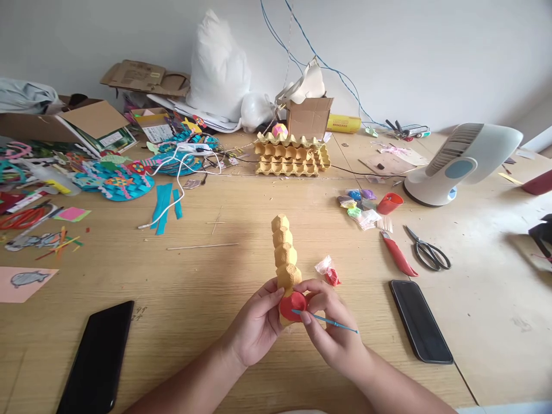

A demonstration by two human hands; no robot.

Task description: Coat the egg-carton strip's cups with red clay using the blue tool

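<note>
My left hand (259, 319) grips the near end of a yellow egg carton strip (285, 253), a row of several bumps running away from me. On the nearest bump lies a layer of red clay (292, 306). My right hand (332, 322) has its thumb and fingers closed around a thin blue modelling tool (330, 321), whose flat tip touches the red clay. Its fingertips also rest against the strip's right side. Just beyond my right hand sits a small plastic bag (324, 265) with red clay (332, 277) at its opening.
Phones lie at left (98, 356) and right (420, 319). Beyond the right phone are a red utility knife (397, 254), scissors (430, 250), bagged clay (356, 201), a red cup (390, 203) and a white fan (463, 164). Egg cartons (288, 158) stand at the back; paper crafts (118, 178) crowd the left.
</note>
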